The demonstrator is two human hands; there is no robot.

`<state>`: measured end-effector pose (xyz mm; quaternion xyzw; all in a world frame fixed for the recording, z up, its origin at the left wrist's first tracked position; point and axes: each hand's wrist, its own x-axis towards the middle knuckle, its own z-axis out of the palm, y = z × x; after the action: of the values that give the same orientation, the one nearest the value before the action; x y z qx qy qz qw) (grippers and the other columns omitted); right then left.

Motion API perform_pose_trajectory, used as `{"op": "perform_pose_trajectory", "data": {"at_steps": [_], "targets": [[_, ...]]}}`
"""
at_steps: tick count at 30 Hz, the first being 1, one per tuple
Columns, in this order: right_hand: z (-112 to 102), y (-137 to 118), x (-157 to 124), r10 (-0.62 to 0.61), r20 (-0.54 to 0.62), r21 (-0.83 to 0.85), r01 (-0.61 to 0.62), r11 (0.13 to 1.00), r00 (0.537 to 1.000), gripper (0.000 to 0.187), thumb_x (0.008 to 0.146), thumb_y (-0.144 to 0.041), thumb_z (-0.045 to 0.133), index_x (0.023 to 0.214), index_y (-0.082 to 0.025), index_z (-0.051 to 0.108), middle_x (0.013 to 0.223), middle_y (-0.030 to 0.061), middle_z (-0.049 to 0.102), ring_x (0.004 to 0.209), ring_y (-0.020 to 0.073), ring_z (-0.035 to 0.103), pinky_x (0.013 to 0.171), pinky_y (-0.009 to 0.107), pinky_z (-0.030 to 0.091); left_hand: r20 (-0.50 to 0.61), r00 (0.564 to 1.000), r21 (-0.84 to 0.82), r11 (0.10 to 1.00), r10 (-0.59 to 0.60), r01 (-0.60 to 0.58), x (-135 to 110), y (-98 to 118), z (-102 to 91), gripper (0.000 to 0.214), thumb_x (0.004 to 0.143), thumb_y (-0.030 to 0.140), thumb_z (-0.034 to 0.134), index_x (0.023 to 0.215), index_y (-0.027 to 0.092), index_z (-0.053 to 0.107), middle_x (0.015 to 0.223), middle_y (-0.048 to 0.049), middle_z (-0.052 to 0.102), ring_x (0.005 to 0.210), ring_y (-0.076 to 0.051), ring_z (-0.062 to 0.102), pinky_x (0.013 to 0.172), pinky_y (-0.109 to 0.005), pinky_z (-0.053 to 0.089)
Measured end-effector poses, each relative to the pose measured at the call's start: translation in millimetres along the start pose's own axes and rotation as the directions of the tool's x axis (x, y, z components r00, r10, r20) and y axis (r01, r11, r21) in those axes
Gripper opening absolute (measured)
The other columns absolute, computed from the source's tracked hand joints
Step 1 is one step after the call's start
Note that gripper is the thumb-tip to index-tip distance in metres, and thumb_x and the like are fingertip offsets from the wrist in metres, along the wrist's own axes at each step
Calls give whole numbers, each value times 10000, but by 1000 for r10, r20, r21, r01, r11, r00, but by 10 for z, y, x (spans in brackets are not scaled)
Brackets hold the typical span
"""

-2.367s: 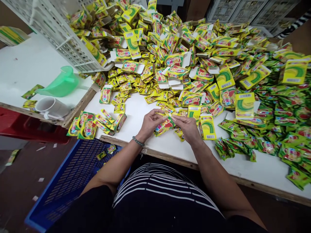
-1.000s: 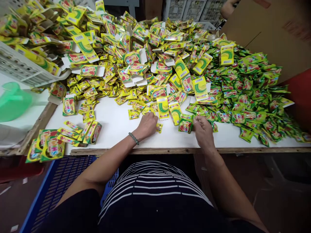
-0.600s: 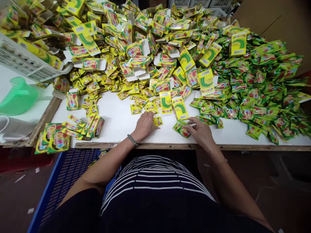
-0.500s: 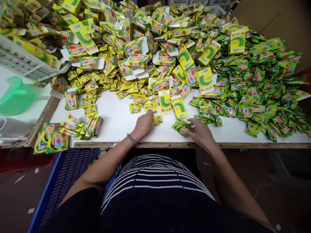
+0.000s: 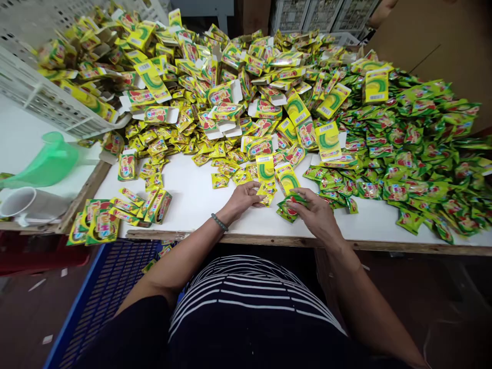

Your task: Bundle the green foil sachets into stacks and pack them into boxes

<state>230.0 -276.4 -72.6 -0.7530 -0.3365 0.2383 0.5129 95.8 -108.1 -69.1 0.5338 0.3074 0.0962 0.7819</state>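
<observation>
My left hand (image 5: 243, 201), with a beaded bracelet on its wrist, has its thumb and fingers closed at the edge of a small yellow sachet (image 5: 268, 193). Between the thumb and fingers of my right hand (image 5: 318, 214) is a green sachet (image 5: 295, 201), tilted up over another green sachet (image 5: 286, 216) on the table. Just beyond the hands lie two yellow cartons, one upright to my view (image 5: 265, 167) and one slanted (image 5: 287, 178). Loose yellow sachets (image 5: 220, 180) are scattered left of them.
Open-flapped yellow cartons (image 5: 223, 92) heap across the back of the white table (image 5: 188, 205). Green sachets (image 5: 395, 164) pile up at right. Filled-looking cartons (image 5: 103, 225) overhang the left front edge. Further left are a white basket (image 5: 49, 105), a green scoop (image 5: 49, 161) and a white mug (image 5: 33, 205). A blue crate (image 5: 96, 297) stands below.
My right hand has lifted a green sachet off the table. My left hand has shifted right, onto the yellow sachet. The view has tilted upward, showing more of the back.
</observation>
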Motion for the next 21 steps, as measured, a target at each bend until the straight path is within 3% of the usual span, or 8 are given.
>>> {"op": "perform_pose_trajectory", "data": {"at_steps": [3, 7, 13, 16, 19, 21], "targets": [[178, -121, 101, 30, 54, 176, -39, 984, 998, 433, 674, -464, 771, 1001, -217, 633, 848, 8, 678, 614, 127, 564, 573, 285, 491, -16, 1000, -23, 999, -23, 23, 17, -40, -27, 415, 639, 188, 822, 949, 140, 550, 483, 122, 490, 484, -75, 575, 602, -220, 517], [264, -242, 196, -1, 151, 112, -16, 994, 989, 396, 718, -474, 730, 999, -202, 670, 649, -54, 555, 468, 68, 342, 453, 239, 347, -9, 1000, 6, 1000, -1, 1, 31, -67, -80, 356, 661, 138, 762, 987, 114, 619, 534, 82, 552, 498, -71, 560, 545, -194, 426], [352, -151, 280, -18, 113, 101, 7, 995, 993, 479, 682, -506, 746, 1037, -209, 621, 724, -20, 594, 610, 133, 530, 549, 277, 468, 94, 995, -29, 999, 47, -45, -6, 16, -64, 251, 670, 265, 754, 862, 113, 701, 792, -11, 658, 651, -71, 539, 612, -212, 407], [409, -59, 298, 35, 44, 97, -39, 995, 998, 546, 659, -490, 746, 1099, -204, 594, 825, 9, 635, 664, 147, 573, 587, 291, 502, 105, 991, -26, 996, 86, -84, -22, 24, -26, 371, 600, 331, 830, 860, 109, 687, 817, -16, 654, 702, -83, 547, 655, -220, 412], [417, -43, 271, 84, 126, 168, -105, 980, 988, 560, 696, -519, 700, 1144, -204, 579, 884, 28, 665, 716, 161, 603, 624, 301, 521, 81, 993, -19, 996, 84, -83, 6, 27, -6, 479, 533, 355, 879, 879, 116, 648, 741, 7, 625, 629, -78, 524, 624, -230, 407], [393, -64, 233, 91, 187, 243, -136, 961, 978, 503, 735, -540, 669, 1107, -209, 594, 861, 23, 677, 714, 163, 607, 630, 299, 520, 84, 995, 55, 996, 62, -66, 46, 69, 1, 461, 589, 381, 854, 890, 122, 622, 655, 25, 582, 564, -78, 495, 592, -238, 408]]}}
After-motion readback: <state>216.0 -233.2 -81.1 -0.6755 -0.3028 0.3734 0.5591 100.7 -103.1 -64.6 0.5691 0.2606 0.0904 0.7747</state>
